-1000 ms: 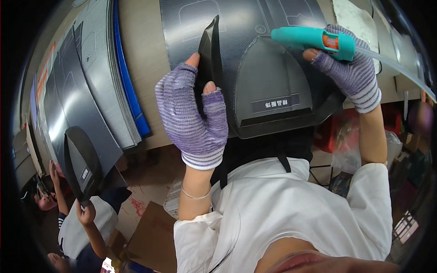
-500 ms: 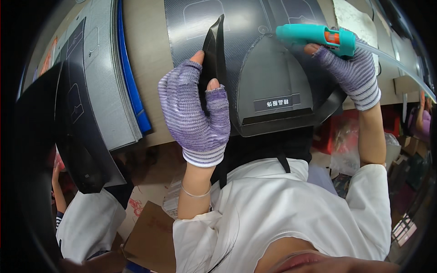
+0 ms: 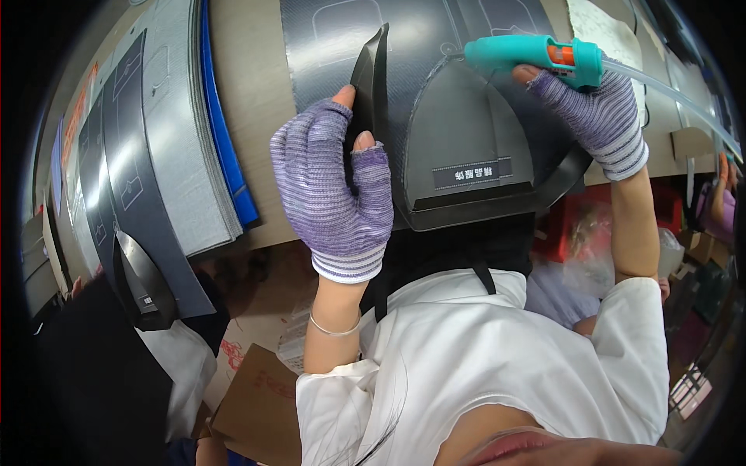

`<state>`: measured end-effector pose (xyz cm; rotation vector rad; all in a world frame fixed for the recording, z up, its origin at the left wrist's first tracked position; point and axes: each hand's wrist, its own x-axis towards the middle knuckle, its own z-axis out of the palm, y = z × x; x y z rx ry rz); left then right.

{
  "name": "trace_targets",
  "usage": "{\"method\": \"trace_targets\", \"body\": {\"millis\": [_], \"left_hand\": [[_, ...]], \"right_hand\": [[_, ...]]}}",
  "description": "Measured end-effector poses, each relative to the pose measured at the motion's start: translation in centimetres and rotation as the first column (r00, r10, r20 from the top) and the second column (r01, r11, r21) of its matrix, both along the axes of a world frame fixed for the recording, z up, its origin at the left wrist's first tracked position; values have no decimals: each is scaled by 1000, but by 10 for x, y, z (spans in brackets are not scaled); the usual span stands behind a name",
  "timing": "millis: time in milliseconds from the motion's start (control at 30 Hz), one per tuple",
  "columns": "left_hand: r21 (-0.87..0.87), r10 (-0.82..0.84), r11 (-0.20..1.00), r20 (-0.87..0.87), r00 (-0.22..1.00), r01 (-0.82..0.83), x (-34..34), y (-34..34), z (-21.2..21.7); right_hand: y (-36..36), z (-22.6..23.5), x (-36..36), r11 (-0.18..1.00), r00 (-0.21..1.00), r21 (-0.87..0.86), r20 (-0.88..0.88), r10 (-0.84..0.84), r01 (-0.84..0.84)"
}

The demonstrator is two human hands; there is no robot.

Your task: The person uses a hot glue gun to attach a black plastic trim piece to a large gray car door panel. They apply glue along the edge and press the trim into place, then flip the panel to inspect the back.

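Observation:
My right hand (image 3: 602, 116), in a purple-and-white striped fingerless glove, grips a teal glue gun (image 3: 505, 52) with an orange part and a long clear glue stick out of its back. The gun's tip is close to the top of a dark grey arched panel (image 3: 466, 128), which bears a small black label (image 3: 472, 175). My left hand (image 3: 334, 190), gloved alike, is closed on a black folded strip (image 3: 373, 81) that stands up left of the panel. The hand hides the strip's lower part. Under both lies a dark patterned sheet (image 3: 326, 46).
To the left are a stack of grey sheets (image 3: 175, 109), a blue sheet (image 3: 221, 132) and a similar dark panel (image 3: 144, 279) near another person's black sleeve (image 3: 93, 342). A cardboard box (image 3: 256, 396) stands below the table. At right are a white cloth (image 3: 606, 35) and a plastic bag (image 3: 587, 248).
The glue gun has shifted slightly left and up, toward the top of the arch. My left hand stays nearly still. At far left, the other person's dark shape has moved down, uncovering the panel there.

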<state>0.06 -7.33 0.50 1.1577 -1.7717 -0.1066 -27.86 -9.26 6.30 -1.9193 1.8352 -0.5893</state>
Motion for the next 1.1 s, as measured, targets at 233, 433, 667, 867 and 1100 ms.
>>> {"method": "trace_targets", "body": {"millis": [233, 433, 667, 867, 1100], "left_hand": [[79, -12, 997, 2, 1000, 11, 1, 3, 5], [145, -59, 987, -72, 996, 69, 2, -2, 2], [217, -153, 967, 61, 986, 136, 0, -13, 10], [240, -215, 952, 74, 974, 192, -3, -18, 10], [321, -172, 939, 121, 978, 125, -7, -17, 18]], "right_hand": [[-2, -4, -15, 998, 973, -18, 224, -50, 55], [15, -1, -16, 945, 980, -268, 104, -168, 190], [11, -11, 11, 755, 992, -647, -112, 50, -111], [9, -20, 16, 656, 922, -738, -347, -169, -158], [10, -19, 25, 686, 912, -714, -363, -192, -140]]}}
